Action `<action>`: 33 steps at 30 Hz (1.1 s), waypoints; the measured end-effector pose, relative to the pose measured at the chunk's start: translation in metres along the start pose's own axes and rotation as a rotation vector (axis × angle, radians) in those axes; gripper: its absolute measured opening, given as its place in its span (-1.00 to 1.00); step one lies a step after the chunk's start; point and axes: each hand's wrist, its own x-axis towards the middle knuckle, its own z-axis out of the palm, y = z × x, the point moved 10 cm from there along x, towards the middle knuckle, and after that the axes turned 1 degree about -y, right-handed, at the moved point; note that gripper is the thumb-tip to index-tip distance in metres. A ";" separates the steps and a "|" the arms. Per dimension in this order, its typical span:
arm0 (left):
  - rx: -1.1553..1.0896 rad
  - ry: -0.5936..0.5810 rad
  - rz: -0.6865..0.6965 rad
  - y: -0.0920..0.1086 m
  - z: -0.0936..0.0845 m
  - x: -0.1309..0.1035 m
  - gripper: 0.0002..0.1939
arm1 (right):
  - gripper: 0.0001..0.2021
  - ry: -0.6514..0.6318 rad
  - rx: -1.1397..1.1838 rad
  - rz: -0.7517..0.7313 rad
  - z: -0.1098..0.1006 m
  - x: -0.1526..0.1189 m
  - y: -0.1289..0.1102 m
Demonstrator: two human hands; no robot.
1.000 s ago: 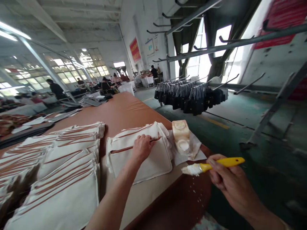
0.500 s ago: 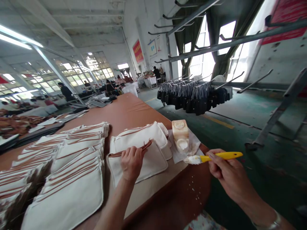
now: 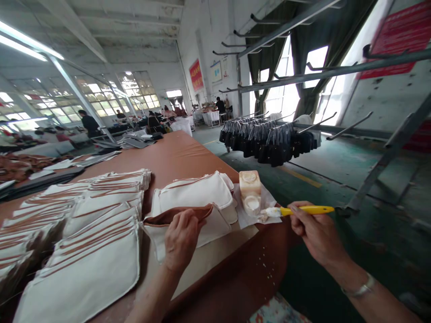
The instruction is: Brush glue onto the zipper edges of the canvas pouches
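My left hand grips the upper edge of a white pouch with a brown lining, and its mouth gapes to the left of my fingers. Closed around the yellow handle of a brush is my right hand. White paste coats the bristles, which are beside the mouth of a glue bottle. This bottle, cream-coloured and crusted, lies on a white sheet at the table's right edge. Behind the held pouch lie more white pouches, stacked.
Rows of overlapping white pouches cover the left of the brown table. Beyond the right edge, a metal rack with prongs carries black bags. Several people work in the background.
My left hand has drawn the pouch's edge toward me, and the mouth gapes wider with more brown lining showing. The brush has shifted slightly up and left, nearer the bottle.
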 end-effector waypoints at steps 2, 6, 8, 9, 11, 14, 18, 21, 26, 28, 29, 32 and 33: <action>-0.114 -0.131 -0.022 -0.009 0.015 0.011 -0.82 | -0.71 -0.025 -0.092 -0.065 0.005 0.019 0.003; -0.331 -0.519 -0.039 -0.024 0.059 0.030 -0.74 | -0.66 -0.122 -0.404 -0.180 0.024 0.056 0.021; -0.323 -0.618 -0.091 -0.033 0.073 0.037 -0.74 | -0.66 -0.168 -0.480 -0.196 0.036 0.070 0.036; -0.298 -0.634 -0.115 -0.036 0.077 0.040 -0.75 | -0.67 -0.186 -0.501 -0.202 0.041 0.075 0.042; -0.245 -0.630 -0.136 -0.036 0.079 0.045 -0.77 | -0.71 -0.225 -0.551 -0.222 0.052 0.083 0.052; -0.166 -0.594 -0.152 -0.027 0.072 0.047 -0.81 | -0.76 -0.272 -0.614 -0.259 0.060 0.089 0.059; -0.159 -0.559 -0.183 -0.017 0.055 0.046 -0.83 | -0.74 -0.283 -0.657 -0.305 0.055 0.088 0.057; -0.286 -0.524 -0.229 -0.017 0.044 0.046 -0.83 | -0.76 -0.310 -0.665 -0.366 0.050 0.075 0.051; -0.498 -0.483 -0.386 -0.030 0.035 0.040 -0.71 | -0.83 -0.468 -0.636 -0.458 0.053 0.036 0.043; -0.535 -0.491 -0.370 -0.028 0.034 0.038 -0.69 | -0.83 -0.473 -0.616 -0.458 0.049 0.027 0.040; -0.553 -0.501 -0.351 -0.025 0.035 0.037 -0.70 | -0.83 -0.450 -0.606 -0.450 0.046 0.027 0.040; -0.598 -0.522 -0.342 -0.020 0.036 0.032 -0.70 | -0.76 -0.308 -0.571 -0.381 0.034 0.036 0.046; -0.614 -0.525 -0.353 -0.019 0.036 0.030 -0.70 | -0.71 -0.248 -0.552 -0.345 0.029 0.041 0.051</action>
